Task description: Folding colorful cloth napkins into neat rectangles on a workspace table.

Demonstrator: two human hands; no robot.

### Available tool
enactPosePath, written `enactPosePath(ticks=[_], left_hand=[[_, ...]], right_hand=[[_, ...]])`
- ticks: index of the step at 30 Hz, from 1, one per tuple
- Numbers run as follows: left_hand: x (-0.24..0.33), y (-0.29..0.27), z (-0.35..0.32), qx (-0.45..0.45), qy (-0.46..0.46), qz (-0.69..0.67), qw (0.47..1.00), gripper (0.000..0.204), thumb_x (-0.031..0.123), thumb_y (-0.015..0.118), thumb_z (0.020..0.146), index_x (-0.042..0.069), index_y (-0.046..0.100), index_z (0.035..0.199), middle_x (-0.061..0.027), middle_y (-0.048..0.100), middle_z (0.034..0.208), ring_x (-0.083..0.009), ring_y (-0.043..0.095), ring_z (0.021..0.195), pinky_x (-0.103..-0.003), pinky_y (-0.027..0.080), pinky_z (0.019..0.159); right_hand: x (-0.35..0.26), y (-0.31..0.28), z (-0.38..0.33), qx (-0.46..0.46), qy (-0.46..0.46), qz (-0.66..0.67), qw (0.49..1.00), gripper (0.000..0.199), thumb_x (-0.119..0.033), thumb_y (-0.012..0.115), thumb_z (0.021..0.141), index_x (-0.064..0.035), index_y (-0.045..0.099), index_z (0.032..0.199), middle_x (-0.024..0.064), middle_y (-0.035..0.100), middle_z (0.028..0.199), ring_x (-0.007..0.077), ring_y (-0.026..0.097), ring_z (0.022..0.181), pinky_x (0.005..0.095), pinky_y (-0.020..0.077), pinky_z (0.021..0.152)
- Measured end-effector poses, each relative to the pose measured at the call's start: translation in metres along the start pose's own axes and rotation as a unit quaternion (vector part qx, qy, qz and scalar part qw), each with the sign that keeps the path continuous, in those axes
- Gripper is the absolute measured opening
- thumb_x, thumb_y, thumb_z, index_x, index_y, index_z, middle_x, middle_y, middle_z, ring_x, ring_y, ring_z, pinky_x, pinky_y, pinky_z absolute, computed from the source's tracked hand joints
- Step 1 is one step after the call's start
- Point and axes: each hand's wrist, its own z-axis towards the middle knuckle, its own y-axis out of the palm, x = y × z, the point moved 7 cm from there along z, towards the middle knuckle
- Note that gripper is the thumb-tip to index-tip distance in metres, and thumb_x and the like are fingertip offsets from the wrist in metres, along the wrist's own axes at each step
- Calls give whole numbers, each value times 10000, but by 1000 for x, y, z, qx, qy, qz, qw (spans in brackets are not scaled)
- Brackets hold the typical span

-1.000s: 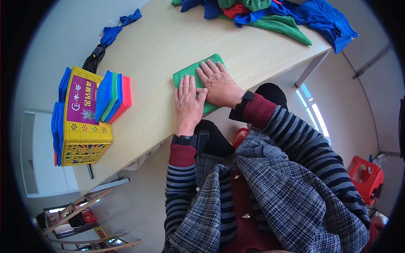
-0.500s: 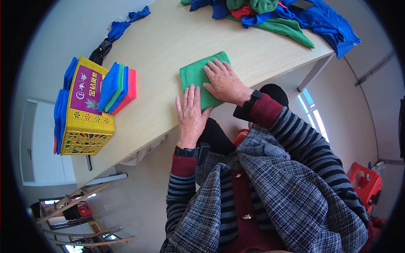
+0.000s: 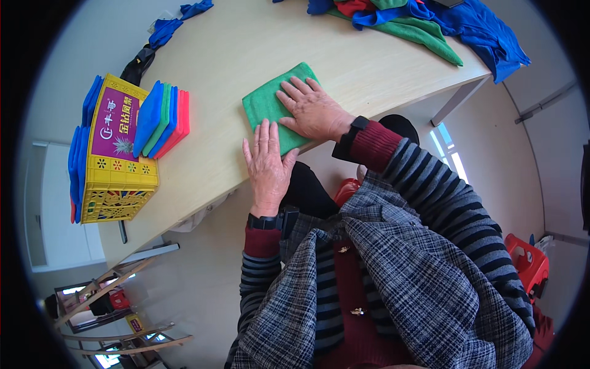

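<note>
A green towel (image 3: 260, 100), folded into a flat square, lies near the front edge of the light wooden table (image 3: 209, 111). My left hand (image 3: 269, 175) rests its outstretched fingers on the towel's near left part. Flat across the right side of the same towel lies my right hand (image 3: 314, 115), fingers extended and slightly apart. Neither hand grips anything. To the left stands a neat stack of folded towels (image 3: 163, 120) in blue, green and red, right beside a yellow crate (image 3: 103, 176).
Loose blue, green and red cloths (image 3: 418, 37) are heaped at the far right, some hanging over the table's edge. More folded blue cloths (image 3: 75, 163) show at the crate's left side. Dark and blue items (image 3: 161, 34) lie along the far left edge. A red stool (image 3: 528, 261) stands at right.
Both hands and the green towel have shifted a little to the left and away from me. The fingers stay flat on the towel. The whole view has also moved slightly.
</note>
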Motion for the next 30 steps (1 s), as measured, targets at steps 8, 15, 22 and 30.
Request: enactPosePath(ticks=[8,15,22,30], left_hand=[[7,-5,38,7,-9,-135,991,686,518,410,1028,7,402,1485,-182,399,1540,-334,344,1442,-513,188,1207],[-14,31,65,-9,-41,-167,985,749,589,331,1028,-5,424,1474,-203,374,1557,-348,296,1468,-482,177,1215],[-23,37,64,-34,-53,-121,991,794,622,318,1018,-13,403,1488,-202,338,1581,-352,264,1484,-483,171,1218],[-33,31,60,-11,-118,-103,988,858,661,324,997,-39,383,1489,-214,338,1578,-352,268,1484,-484,172,1220]], right_hand=[[-12,3,-10,-13,8,-32,999,641,-442,465,991,-39,422,1488,188,391,1548,365,299,1473,512,209,1213],[-14,7,-9,6,12,-26,1000,619,-394,455,993,-35,408,1494,183,385,1556,360,298,1476,508,207,1214],[-8,12,-7,5,30,-18,999,613,-382,393,1008,1,406,1487,196,370,1566,350,287,1484,501,186,1220],[-1,1,-6,20,98,-28,995,697,-476,450,978,16,421,1471,204,373,1560,339,298,1481,479,214,1214]])
